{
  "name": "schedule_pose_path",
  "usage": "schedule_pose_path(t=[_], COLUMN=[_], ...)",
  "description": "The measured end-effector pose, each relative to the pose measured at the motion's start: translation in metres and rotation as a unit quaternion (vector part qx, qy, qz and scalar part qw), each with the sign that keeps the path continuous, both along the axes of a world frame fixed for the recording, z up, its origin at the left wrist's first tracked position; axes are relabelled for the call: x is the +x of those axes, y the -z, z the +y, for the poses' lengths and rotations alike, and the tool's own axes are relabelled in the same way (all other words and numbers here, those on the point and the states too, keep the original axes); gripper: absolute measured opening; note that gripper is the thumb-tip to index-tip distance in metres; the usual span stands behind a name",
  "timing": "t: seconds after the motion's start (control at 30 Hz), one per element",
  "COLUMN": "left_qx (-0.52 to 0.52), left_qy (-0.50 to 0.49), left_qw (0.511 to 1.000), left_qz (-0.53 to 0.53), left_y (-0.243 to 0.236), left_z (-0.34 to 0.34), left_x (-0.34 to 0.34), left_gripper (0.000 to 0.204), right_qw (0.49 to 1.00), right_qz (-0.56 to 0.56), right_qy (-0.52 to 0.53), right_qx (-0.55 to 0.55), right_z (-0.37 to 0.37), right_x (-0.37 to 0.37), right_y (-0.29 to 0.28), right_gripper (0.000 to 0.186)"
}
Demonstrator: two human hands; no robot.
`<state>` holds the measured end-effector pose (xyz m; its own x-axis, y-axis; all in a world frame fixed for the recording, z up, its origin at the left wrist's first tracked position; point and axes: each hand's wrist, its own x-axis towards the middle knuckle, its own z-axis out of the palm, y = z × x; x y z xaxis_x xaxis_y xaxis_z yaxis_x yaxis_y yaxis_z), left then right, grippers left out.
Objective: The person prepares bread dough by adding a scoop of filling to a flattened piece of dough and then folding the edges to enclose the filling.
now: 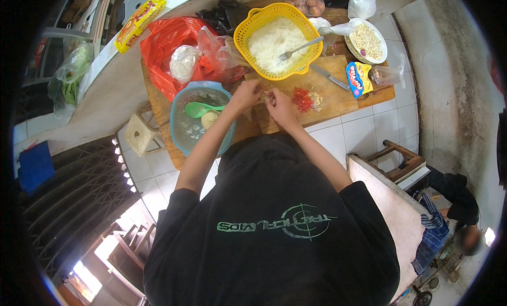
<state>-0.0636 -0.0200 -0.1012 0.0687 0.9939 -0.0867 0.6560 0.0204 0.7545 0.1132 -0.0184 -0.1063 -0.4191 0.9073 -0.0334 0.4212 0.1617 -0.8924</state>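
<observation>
My left hand (247, 95) and my right hand (281, 109) meet over the near left part of a wooden cutting board (339, 101). Both have their fingers pinched together around something small and pale that I cannot make out. Just right of my right hand lies a pile of chopped red chili (302, 99), with pale chopped bits (316, 101) beside it. Beneath my left forearm stands a light blue basin (177, 127). Inside are a green spoon (196, 109) and a pale, dough-like ball (209, 119), partly hidden by the forearm.
Beyond the board, a yellow basket (242, 35) holds white rice (272, 44) and a fork (301, 48). A knife (331, 78) rests at the board's far edge. Around them are a red plastic bag (158, 39), a white bowl (384, 51) and a blue-yellow packet (359, 79). Another person (458, 200) is at lower right.
</observation>
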Motion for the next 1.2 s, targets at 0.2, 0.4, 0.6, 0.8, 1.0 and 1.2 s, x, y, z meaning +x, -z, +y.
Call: schedule_pose_path(t=[0.2, 0.4, 0.6, 0.8, 1.0, 1.2], left_qx=[-0.066, -0.055, -0.075, -0.079, -0.076, -0.130], left_qy=[0.030, 0.053, -0.011, -0.077, -0.174, -0.249], left_qw=[0.997, 0.997, 0.996, 0.994, 0.981, 0.923], left_qz=[-0.039, -0.007, -0.037, -0.024, -0.050, -0.264], left_y=[0.001, 0.005, 0.001, 0.002, 0.018, 0.021], left_z=[0.007, 0.014, 0.010, -0.004, -0.028, -0.052], left_x=[-0.003, -0.007, -0.005, 0.004, 0.019, 0.040], left_gripper=[0.018, 0.018, 0.021, 0.024, 0.026, 0.031], right_qw=[0.999, 0.991, 0.996, 0.996, 0.993, 0.998], right_qz=[-0.014, -0.029, -0.025, -0.002, 0.028, -0.002], right_qy=[-0.042, -0.076, -0.074, -0.063, -0.069, -0.054], right_qx=[0.031, 0.108, 0.038, 0.058, 0.088, 0.029], right_z=[-0.005, -0.011, -0.017, -0.015, -0.001, 0.001], right_x=[0.005, 0.010, 0.017, 0.026, 0.036, 0.046], right_y=[0.003, -0.003, -0.006, -0.019, -0.017, -0.018], right_gripper=[0.016, 0.013, 0.012, 0.010, 0.011, 0.014])
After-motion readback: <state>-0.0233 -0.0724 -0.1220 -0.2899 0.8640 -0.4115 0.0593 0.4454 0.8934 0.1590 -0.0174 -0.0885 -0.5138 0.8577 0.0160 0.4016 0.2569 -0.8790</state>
